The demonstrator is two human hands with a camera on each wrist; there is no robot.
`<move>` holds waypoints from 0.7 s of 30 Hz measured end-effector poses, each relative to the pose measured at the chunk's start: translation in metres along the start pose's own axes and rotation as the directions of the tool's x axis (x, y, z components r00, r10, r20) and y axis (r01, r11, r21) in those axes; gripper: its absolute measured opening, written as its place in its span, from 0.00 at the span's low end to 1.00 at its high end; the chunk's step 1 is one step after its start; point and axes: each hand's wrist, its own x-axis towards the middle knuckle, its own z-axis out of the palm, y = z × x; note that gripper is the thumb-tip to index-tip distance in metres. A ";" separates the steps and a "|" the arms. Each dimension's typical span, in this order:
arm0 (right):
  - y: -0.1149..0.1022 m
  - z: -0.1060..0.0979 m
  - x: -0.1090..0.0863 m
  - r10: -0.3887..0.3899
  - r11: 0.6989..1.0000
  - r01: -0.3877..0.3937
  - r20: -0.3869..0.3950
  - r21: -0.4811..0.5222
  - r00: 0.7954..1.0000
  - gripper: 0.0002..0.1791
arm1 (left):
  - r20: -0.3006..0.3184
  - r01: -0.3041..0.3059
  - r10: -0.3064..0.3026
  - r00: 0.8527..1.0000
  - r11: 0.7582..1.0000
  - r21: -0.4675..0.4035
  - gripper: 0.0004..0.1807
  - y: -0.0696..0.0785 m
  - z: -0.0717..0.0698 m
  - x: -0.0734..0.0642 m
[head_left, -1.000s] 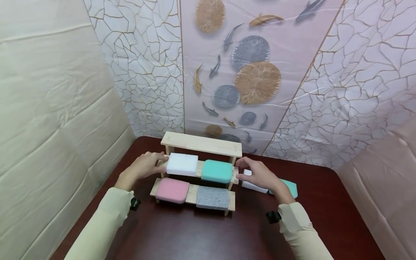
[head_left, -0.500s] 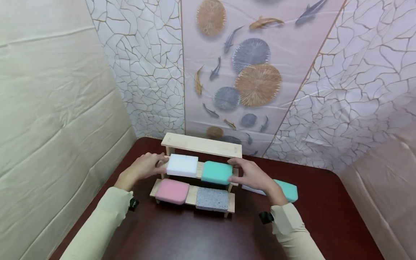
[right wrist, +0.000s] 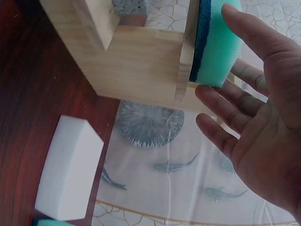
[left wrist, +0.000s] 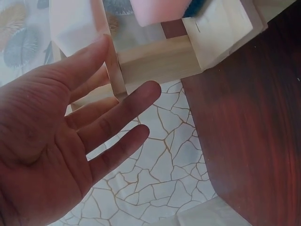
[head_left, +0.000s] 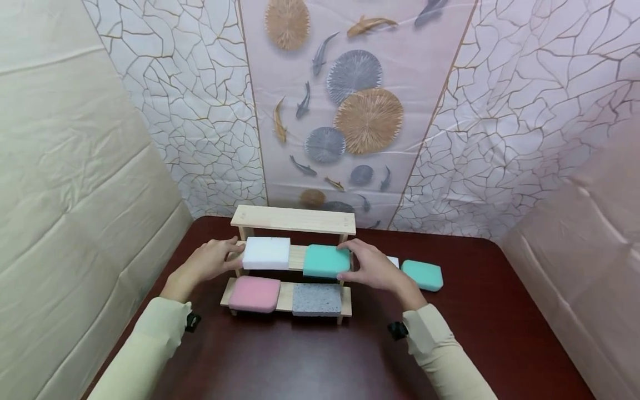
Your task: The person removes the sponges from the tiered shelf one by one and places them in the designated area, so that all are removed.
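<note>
Head view: A person's right hand point(head_left: 375, 269) pinches the right end of a green sponge point(head_left: 326, 260) on the middle tier of a wooden shelf point(head_left: 295, 219), having stood just beside it a second ago. The gap to the white sponge point(head_left: 266, 253) has widened, suggesting the green one's place along the board is being adjusted.

Left wrist view: The left hand point(left wrist: 56, 132) is spread wide, thumb at the white sponge's end; no firm grip shows.

Right wrist view: The right thumb meets the green sponge, other fingers parted, some partly hidden behind it.
</note>
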 end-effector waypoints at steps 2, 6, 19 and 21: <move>0.002 -0.002 -0.003 0.014 1.000 -0.014 0.019 -0.003 1.000 0.37 | 0.003 0.003 -0.003 1.000 1.000 0.001 0.28 0.000 0.002 0.001; 0.012 -0.006 -0.012 0.035 0.999 -0.034 0.012 -0.019 0.999 0.35 | 0.014 -0.012 0.012 1.000 1.000 -0.003 0.27 0.003 0.005 0.003; 0.039 -0.022 -0.039 0.060 0.998 -0.060 -0.008 -0.003 0.998 0.34 | 0.009 -0.018 0.017 1.000 0.999 0.042 0.27 0.006 -0.001 -0.001; 0.044 -0.024 -0.045 0.071 0.997 -0.071 -0.012 -0.001 0.997 0.34 | 0.013 -0.013 0.013 1.000 0.999 0.038 0.27 0.006 -0.002 -0.001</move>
